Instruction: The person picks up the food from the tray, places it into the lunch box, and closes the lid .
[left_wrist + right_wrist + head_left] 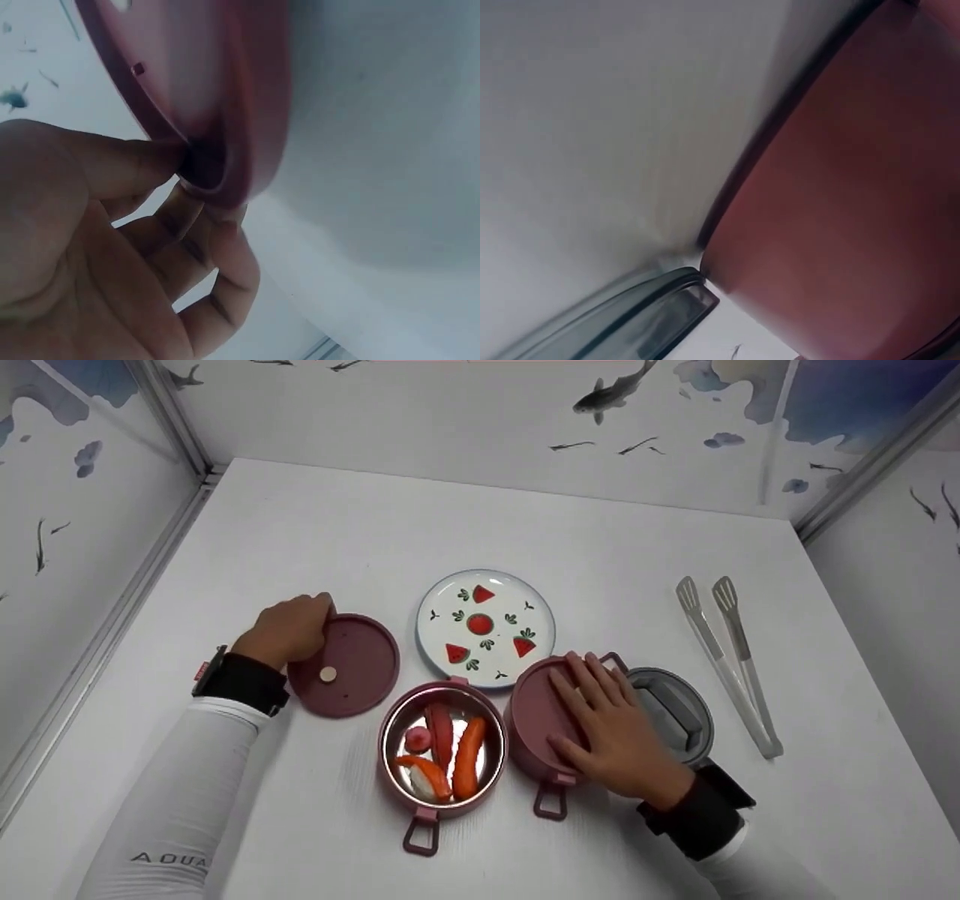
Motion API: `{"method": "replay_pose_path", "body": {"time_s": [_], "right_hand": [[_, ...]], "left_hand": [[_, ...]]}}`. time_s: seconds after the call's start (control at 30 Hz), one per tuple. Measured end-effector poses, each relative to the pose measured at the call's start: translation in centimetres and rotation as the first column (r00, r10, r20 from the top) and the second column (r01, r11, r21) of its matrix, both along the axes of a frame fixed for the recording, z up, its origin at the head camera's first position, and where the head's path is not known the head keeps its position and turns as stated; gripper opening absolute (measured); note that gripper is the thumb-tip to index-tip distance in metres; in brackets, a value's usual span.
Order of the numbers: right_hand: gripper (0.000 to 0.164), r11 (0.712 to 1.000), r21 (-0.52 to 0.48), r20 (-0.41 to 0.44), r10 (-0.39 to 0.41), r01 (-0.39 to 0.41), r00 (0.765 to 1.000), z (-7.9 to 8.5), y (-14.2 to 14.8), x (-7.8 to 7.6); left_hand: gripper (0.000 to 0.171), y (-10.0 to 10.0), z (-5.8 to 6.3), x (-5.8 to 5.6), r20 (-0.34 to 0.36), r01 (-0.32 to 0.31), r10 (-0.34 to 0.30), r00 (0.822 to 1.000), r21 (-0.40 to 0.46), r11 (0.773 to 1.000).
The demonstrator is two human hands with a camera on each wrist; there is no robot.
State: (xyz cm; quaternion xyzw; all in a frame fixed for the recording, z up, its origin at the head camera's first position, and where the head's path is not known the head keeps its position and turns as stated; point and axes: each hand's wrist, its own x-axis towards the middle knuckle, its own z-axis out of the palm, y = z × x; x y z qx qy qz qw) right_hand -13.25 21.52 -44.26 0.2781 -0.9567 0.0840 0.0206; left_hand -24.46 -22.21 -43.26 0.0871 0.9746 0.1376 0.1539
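Note:
In the head view my left hand (289, 630) pinches the far-left rim of a round dark red lid (360, 660) with a small pale knob. The left wrist view shows my thumb and fingers on either side of that lid's rim (259, 112). My right hand (619, 735) lies with straight fingers over the flat top of a second dusky red pot (536, 720). Its curved side (840, 195) fills much of the right wrist view. Between the hands sits an uncovered red pot (386, 780), steel inside, holding several vegetable-shaped pieces, among them an orange carrot (469, 757).
Behind the pots lies a white plate (480, 577) with watermelon pictures. A round grey lidded container (694, 705) stands right of the second pot, partly under my right arm. Metal tongs (731, 667) lie farther right. Patterned panels (450, 427) enclose the white table.

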Motion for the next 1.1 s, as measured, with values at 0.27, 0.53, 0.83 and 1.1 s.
{"method": "replay_pose_path", "body": {"time_s": [0.27,0.53,0.83,1.1], "right_hand": [[0.076,1.000,-0.005,-0.001,-0.006,0.006,1.000,0.4,0.0,-0.1],[0.072,1.000,-0.019,-0.007,-0.016,0.016,1.000,0.6,-0.1,-0.1],[0.071,0.999,-0.030,-0.018,-0.017,0.017,1.000,0.4,-0.1,0.0],[0.069,0.998,-0.058,0.002,-0.022,0.022,1.000,-0.1,-0.1,0.0]], "left_hand": [[0.031,-0.8,2.2,0.1,0.096,-0.041,0.020,0.995,0.218,0.975],[0.029,2.3,5.1,0.3,0.038,0.030,-0.045,0.998,0.313,0.949],[0.024,8.6,5.4,3.1,-0.006,0.218,-0.225,0.974,0.283,0.934],[0.023,11.3,4.4,5.2,-0.029,0.318,-0.318,0.948,0.184,0.930]]}}
